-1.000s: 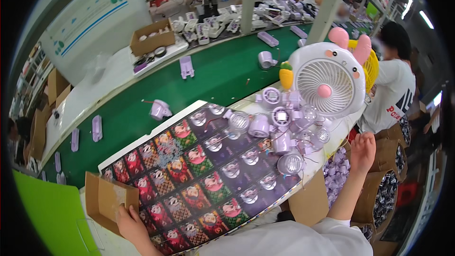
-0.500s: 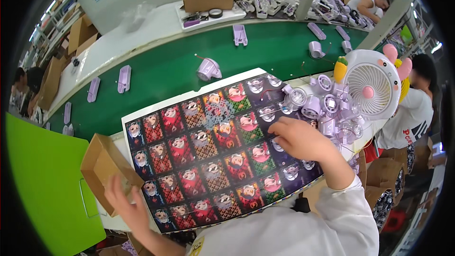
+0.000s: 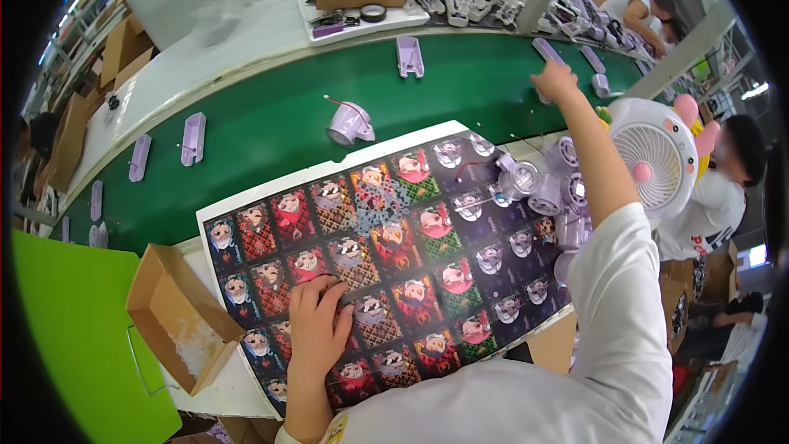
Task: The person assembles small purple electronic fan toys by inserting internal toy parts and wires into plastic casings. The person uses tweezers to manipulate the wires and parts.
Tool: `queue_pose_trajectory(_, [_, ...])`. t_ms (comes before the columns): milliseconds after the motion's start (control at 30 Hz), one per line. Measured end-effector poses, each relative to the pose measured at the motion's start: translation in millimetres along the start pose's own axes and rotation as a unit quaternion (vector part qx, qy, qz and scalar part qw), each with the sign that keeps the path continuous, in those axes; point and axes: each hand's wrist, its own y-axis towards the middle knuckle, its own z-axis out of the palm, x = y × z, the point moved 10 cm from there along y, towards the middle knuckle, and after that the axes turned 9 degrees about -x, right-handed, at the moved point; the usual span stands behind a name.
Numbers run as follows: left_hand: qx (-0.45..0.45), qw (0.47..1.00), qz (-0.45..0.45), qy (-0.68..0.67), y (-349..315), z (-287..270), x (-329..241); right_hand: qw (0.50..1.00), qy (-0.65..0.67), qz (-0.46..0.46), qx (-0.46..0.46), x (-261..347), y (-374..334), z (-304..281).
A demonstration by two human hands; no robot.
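Note:
My left hand [image 3: 316, 325] lies on a dark mat [image 3: 386, 279] printed with rows of cartoon characters, its fingers apart and holding nothing. My right arm stretches across to the green conveyor belt. There my right hand [image 3: 555, 82] curls over a lilac round housing [image 3: 543, 99], mostly hidden beneath it. On the mat's right part lies a lilac housing with a clear front [image 3: 518, 179] and a red wire. Several more lilac housings [image 3: 567, 189] cluster beside it, partly behind my arm. Left of the mat, an open cardboard box [image 3: 177, 312] holds small clear pieces.
Lilac shells [image 3: 193, 140] and a wired lilac housing [image 3: 350, 123] lie on the green belt [image 3: 271, 115]. At the right stands a white fan [image 3: 649, 156] with pink ears. A bright green panel [image 3: 82, 321] borders the left. Other people sit beyond the belt and at right.
My right hand has gone from the mat's right side out to the housing on the belt. My left hand has moved from the cardboard box onto the mat.

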Motion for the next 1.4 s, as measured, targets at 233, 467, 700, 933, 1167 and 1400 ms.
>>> queue_pose_trajectory(233, [-0.092, 0.992, -0.027, -0.083, 1.6, -9.6, 11.3, 1.0, 0.009, 0.012, 0.008, -18.0, 16.6, 65.3])
queue_pose_trajectory(467, [-0.189, 0.918, -0.171, -0.304, -16.1, -30.8, 31.8, 0.858, 0.403, -0.259, -0.185, 124.8, -142.3, -182.2])
queue_pose_trajectory(700, [-0.086, 0.715, -0.219, -0.658, -22.7, 17.6, -21.6, 0.578, 0.608, -0.538, 0.087, 194.1, -426.2, -195.3])
queue_pose_trajectory(933, [-0.085, 0.981, -0.035, -0.172, -25.8, 1.3, -51.7, 0.745, 0.608, -0.245, 0.125, 181.6, -342.0, -97.7])
queue_pose_trajectory(1167, [-0.131, 0.971, 0.094, -0.176, -20.8, 1.6, -75.5, 0.796, 0.426, -0.421, -0.085, 223.9, -337.5, -93.9])
queue_pose_trajectory(1400, [-0.113, 0.956, 0.102, -0.251, -9.8, -11.0, -89.4, 0.794, 0.461, -0.387, -0.086, 217.0, -337.6, -99.4])
